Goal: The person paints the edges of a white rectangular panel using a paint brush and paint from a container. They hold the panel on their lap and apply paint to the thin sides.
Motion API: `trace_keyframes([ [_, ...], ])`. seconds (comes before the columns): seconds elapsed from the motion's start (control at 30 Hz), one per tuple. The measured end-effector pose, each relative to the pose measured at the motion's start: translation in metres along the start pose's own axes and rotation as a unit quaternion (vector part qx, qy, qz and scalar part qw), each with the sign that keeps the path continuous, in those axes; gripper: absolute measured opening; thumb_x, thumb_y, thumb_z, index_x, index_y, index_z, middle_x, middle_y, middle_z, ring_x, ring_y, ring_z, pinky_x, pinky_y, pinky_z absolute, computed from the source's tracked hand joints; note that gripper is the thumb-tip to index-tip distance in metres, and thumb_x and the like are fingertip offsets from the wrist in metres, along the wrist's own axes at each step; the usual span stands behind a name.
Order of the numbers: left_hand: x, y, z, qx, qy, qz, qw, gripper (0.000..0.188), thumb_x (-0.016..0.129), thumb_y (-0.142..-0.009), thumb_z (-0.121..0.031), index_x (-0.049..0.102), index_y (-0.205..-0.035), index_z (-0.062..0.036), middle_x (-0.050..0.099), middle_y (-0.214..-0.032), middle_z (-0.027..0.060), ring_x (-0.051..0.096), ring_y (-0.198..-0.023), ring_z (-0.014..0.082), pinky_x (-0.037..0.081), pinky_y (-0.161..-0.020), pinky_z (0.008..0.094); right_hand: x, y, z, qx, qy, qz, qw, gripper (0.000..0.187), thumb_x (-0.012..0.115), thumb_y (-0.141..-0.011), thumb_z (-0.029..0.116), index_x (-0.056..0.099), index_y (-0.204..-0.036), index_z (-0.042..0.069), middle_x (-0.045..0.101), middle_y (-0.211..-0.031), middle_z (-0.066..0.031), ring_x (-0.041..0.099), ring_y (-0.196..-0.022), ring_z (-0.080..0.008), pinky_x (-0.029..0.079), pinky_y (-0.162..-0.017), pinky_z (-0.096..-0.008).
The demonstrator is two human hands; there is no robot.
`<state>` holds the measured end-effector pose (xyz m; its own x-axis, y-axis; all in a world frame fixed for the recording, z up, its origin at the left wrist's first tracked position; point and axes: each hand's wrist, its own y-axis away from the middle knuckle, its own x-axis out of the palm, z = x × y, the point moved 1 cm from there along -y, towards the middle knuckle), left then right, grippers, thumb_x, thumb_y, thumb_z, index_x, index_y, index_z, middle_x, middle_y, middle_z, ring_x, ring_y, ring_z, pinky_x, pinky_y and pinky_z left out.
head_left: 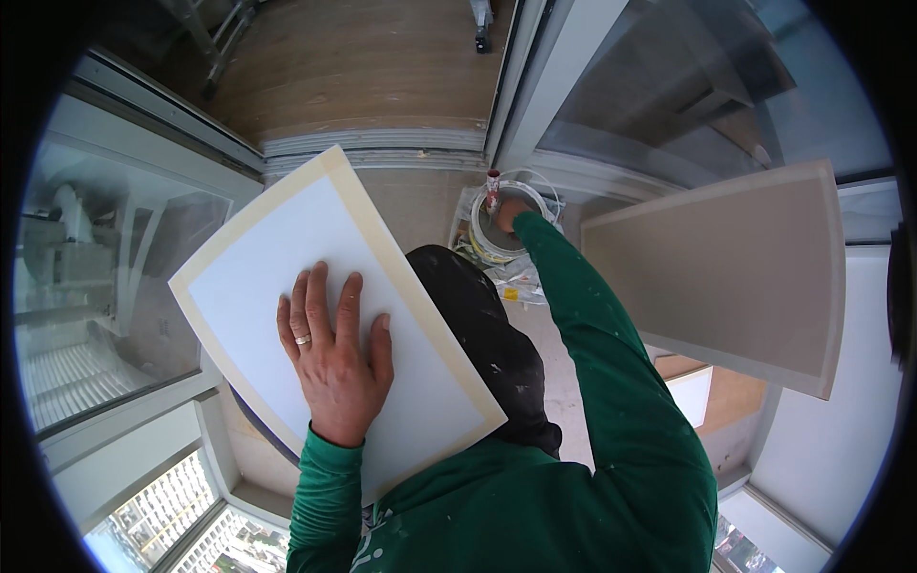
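My left hand (339,358) lies flat on a white rectangular panel (239,277), fingers spread and a ring on one of them. The panel has a cream border along its edges and rests tilted across my lap, over my dark trousers (478,344). My right arm stretches forward, and my right hand (513,215) dips into a round white bucket (499,256); its fingers are hidden inside. Beside that hand a red, white-smeared cylindrical piece (493,191) sticks up at the bucket's rim. Crumpled plastic sheeting (521,284) lies around the bucket's base.
A large beige panel (716,277) with a paler edge stands at the right. Behind it a smaller white-faced panel (690,393) is partly visible. Glass doors (124,267) flank me, with a sliding-door track (382,143) ahead and a wooden floor (373,91) beyond, where metal legs (224,57) stand.
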<state>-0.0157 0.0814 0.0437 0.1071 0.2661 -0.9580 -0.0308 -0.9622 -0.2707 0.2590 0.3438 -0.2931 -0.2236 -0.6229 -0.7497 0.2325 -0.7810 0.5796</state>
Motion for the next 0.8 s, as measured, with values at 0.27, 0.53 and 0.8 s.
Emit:
trace_keyframes([
  [0.27,0.001,-0.001,0.001,0.0,0.01,-0.002,1.0,0.045,0.07,-0.098,-0.024,0.064,-0.14,-0.0095,0.048,-0.16,0.0182,0.041,-0.153,0.0403,0.026,-0.129,0.0607,-0.009,0.007,-0.005,-0.032,0.073,-0.05,0.996,0.033,0.069,-0.088,0.025,0.08,-0.107,0.001,0.079,-0.112,-0.0227,0.076,-0.104,-0.0416,0.06,-0.093,-0.0497],
  [0.53,0.006,-0.003,-0.003,0.029,0.04,-0.026,0.998,0.046,0.071,-0.097,-0.022,0.065,-0.14,-0.0089,0.049,-0.159,0.0187,0.043,-0.15,0.0409,0.027,-0.128,0.0599,-0.038,0.142,-0.011,-0.116,-0.191,-0.274,0.936,0.018,0.074,-0.087,0.019,0.082,-0.099,0.009,0.078,-0.094,-0.0206,0.076,-0.091,-0.0417,0.062,-0.087,-0.0478],
  [0.8,0.012,-0.006,-0.019,0.077,0.065,-0.049,0.994,0.046,0.071,-0.097,-0.022,0.064,-0.14,-0.008,0.051,-0.157,0.0196,0.045,-0.148,0.0416,0.027,-0.128,0.0601,-0.006,0.21,-0.032,-0.115,-0.107,-0.325,0.933,0.014,0.074,-0.088,0.018,0.079,-0.096,0.008,0.076,-0.088,-0.0217,0.074,-0.083,-0.0449,0.061,-0.077,-0.0507],
])
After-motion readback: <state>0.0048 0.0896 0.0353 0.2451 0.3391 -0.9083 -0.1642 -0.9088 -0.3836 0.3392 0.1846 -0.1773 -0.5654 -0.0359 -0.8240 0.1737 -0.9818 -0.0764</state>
